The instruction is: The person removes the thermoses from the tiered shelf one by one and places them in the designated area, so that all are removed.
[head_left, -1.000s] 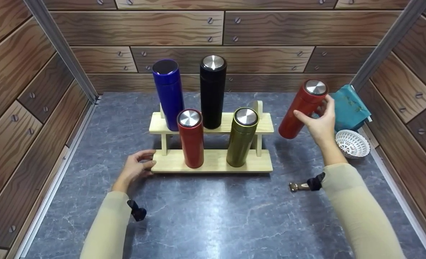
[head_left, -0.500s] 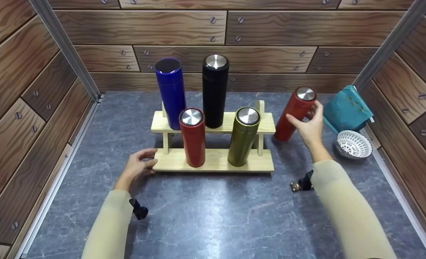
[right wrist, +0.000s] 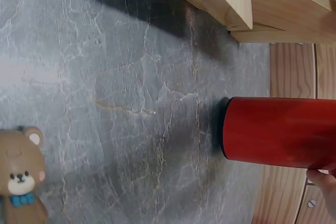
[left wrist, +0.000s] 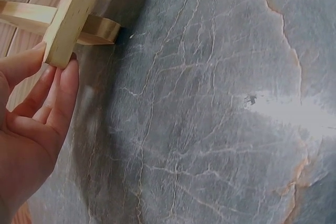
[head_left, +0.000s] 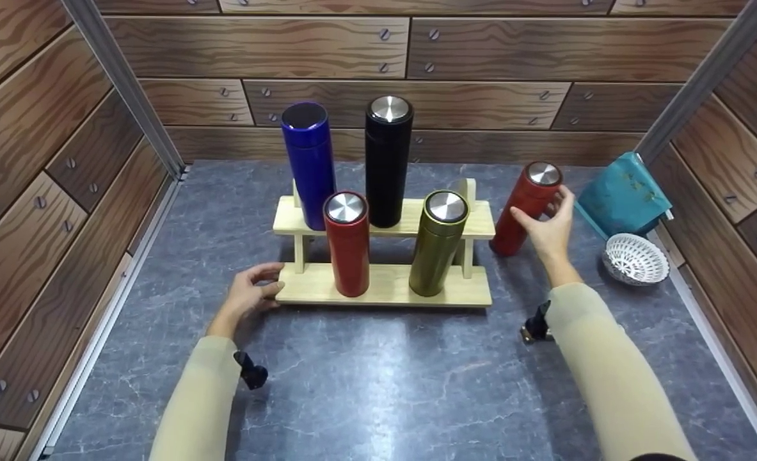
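Observation:
A two-tier wooden rack (head_left: 384, 285) stands mid-table. My left hand (head_left: 248, 293) pinches the left end of its lower shelf; the left wrist view shows thumb and fingers (left wrist: 67, 80) on either side of the board. To the rack's right, my right hand (head_left: 549, 230) grips a red thermos bottle (head_left: 520, 211) with a silver lid. Its base (right wrist: 231, 129) is at or just above the tabletop; I cannot tell if they touch. The upper shelf bears a blue bottle (head_left: 311, 166) and a black bottle (head_left: 388, 166); the lower bears another red bottle (head_left: 350, 256) and an olive-gold bottle (head_left: 436, 256).
At the right side lie a teal bag (head_left: 624, 195) and a white woven basket (head_left: 636, 259). A brown bear figure (right wrist: 21, 177) lies near my right wrist, mostly hidden in the head view. Wood-patterned walls (head_left: 327, 48) enclose the back and sides of the grey table (head_left: 378, 384).
My right hand has brought the red bottle down and to the left, closer to the rack's right side, and it has become more upright. The left hand keeps its grip on the shelf end.

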Action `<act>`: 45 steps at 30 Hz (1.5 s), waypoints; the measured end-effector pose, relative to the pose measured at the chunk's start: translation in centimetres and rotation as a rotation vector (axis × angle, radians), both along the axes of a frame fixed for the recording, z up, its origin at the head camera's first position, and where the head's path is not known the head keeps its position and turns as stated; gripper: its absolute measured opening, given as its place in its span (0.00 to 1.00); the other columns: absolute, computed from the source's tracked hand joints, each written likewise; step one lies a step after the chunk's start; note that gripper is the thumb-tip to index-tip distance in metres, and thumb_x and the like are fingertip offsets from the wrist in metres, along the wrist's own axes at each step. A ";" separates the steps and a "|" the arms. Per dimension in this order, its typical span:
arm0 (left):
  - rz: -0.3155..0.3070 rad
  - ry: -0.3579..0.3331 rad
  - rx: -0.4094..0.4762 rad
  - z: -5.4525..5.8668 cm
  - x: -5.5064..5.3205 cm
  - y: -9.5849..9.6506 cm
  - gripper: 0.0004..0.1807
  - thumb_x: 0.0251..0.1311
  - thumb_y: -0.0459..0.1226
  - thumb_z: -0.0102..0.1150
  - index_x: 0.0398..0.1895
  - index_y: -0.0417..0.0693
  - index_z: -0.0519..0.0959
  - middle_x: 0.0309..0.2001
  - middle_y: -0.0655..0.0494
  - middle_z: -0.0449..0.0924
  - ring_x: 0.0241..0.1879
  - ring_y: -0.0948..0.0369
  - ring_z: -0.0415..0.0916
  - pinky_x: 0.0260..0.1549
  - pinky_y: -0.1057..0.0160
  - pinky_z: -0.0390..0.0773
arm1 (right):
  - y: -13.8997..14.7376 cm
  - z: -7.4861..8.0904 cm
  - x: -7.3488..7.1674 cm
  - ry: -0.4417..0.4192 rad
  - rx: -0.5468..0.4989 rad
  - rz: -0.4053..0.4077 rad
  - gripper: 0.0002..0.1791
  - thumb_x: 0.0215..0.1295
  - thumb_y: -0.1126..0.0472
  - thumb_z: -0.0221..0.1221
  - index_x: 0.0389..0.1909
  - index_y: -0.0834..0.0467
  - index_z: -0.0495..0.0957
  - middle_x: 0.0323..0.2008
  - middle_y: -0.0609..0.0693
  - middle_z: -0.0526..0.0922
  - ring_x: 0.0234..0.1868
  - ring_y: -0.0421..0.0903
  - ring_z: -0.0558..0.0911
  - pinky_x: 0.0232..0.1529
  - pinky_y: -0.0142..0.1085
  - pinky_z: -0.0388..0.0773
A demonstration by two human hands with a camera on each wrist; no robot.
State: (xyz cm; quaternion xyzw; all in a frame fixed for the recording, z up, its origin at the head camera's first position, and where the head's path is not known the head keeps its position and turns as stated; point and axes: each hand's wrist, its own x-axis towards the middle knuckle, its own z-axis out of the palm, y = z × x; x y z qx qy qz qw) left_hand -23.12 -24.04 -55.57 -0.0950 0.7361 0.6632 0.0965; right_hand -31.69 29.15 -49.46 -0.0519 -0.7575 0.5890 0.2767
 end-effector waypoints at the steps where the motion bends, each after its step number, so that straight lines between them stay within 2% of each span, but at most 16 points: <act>1: 0.003 0.000 0.002 0.0 0.0 0.0 0.24 0.54 0.27 0.61 0.57 0.41 0.74 0.51 0.42 0.73 0.32 0.57 0.77 0.27 0.58 0.81 | 0.0 -0.1 0.0 -0.001 0.002 0.000 0.46 0.42 0.63 0.73 0.63 0.58 0.59 0.55 0.55 0.69 0.52 0.49 0.70 0.52 0.39 0.68; 11: 0.008 0.001 0.019 -0.1 -0.1 0.3 0.25 0.54 0.27 0.61 0.58 0.41 0.73 0.51 0.41 0.72 0.31 0.57 0.77 0.27 0.58 0.82 | 0.6 -0.3 0.3 -0.063 0.019 0.018 0.48 0.44 0.59 0.73 0.65 0.55 0.56 0.56 0.56 0.68 0.54 0.51 0.69 0.56 0.45 0.67; 21: -0.005 -0.004 0.067 0.4 0.1 0.4 0.26 0.55 0.26 0.60 0.59 0.38 0.70 0.53 0.38 0.70 0.31 0.57 0.77 0.30 0.56 0.82 | 0.9 -0.2 0.3 -0.100 -0.024 0.045 0.48 0.46 0.59 0.72 0.66 0.56 0.54 0.60 0.58 0.66 0.58 0.52 0.68 0.60 0.44 0.65; 27: 0.005 0.006 0.071 -0.2 0.0 0.6 0.25 0.56 0.26 0.59 0.60 0.38 0.70 0.54 0.38 0.70 0.33 0.56 0.77 0.31 0.55 0.82 | 1.5 0.1 0.5 -0.164 0.029 0.088 0.50 0.48 0.57 0.71 0.69 0.55 0.51 0.61 0.59 0.65 0.59 0.53 0.67 0.59 0.46 0.66; 30: 0.007 0.008 0.076 -0.3 0.1 0.6 0.25 0.56 0.25 0.58 0.60 0.38 0.70 0.54 0.38 0.70 0.33 0.56 0.77 0.31 0.54 0.82 | 1.9 0.7 0.9 -0.216 0.090 0.121 0.49 0.50 0.55 0.69 0.69 0.56 0.50 0.60 0.61 0.65 0.58 0.55 0.68 0.58 0.48 0.67; 32: 0.001 0.007 0.079 -0.3 0.1 0.7 0.25 0.57 0.25 0.57 0.60 0.38 0.70 0.54 0.38 0.69 0.33 0.56 0.77 0.31 0.54 0.81 | 2.1 1.4 1.6 -0.221 0.114 0.143 0.47 0.52 0.58 0.68 0.68 0.60 0.52 0.59 0.63 0.67 0.57 0.58 0.69 0.57 0.47 0.68; 36: -0.015 0.009 0.078 -0.4 0.0 0.7 0.25 0.58 0.26 0.57 0.61 0.38 0.69 0.53 0.38 0.69 0.34 0.57 0.77 0.33 0.54 0.81 | 2.2 3.2 3.2 -0.165 0.160 0.165 0.38 0.55 0.63 0.65 0.63 0.69 0.58 0.52 0.68 0.72 0.52 0.61 0.73 0.50 0.36 0.74; 40: -0.005 -0.002 0.083 -0.4 0.0 0.7 0.25 0.58 0.26 0.57 0.61 0.39 0.69 0.53 0.38 0.68 0.34 0.57 0.77 0.33 0.53 0.81 | 2.8 4.0 4.1 -0.110 0.196 0.187 0.33 0.56 0.64 0.64 0.59 0.70 0.61 0.49 0.72 0.73 0.45 0.52 0.78 0.41 0.26 0.74; 43: 0.014 -0.012 0.087 -0.5 0.1 0.6 0.25 0.57 0.26 0.57 0.60 0.40 0.69 0.53 0.39 0.68 0.35 0.57 0.77 0.32 0.54 0.81 | 3.3 4.2 4.4 -0.085 0.195 0.213 0.31 0.57 0.64 0.63 0.58 0.68 0.63 0.48 0.73 0.74 0.39 0.39 0.78 0.38 0.24 0.74; 45: 0.022 -0.015 0.086 -0.4 0.1 0.5 0.26 0.57 0.26 0.57 0.61 0.40 0.69 0.53 0.39 0.69 0.35 0.57 0.77 0.32 0.54 0.81 | 3.2 4.5 4.7 -0.067 0.196 0.215 0.30 0.57 0.66 0.63 0.58 0.68 0.63 0.46 0.72 0.74 0.37 0.35 0.77 0.37 0.23 0.73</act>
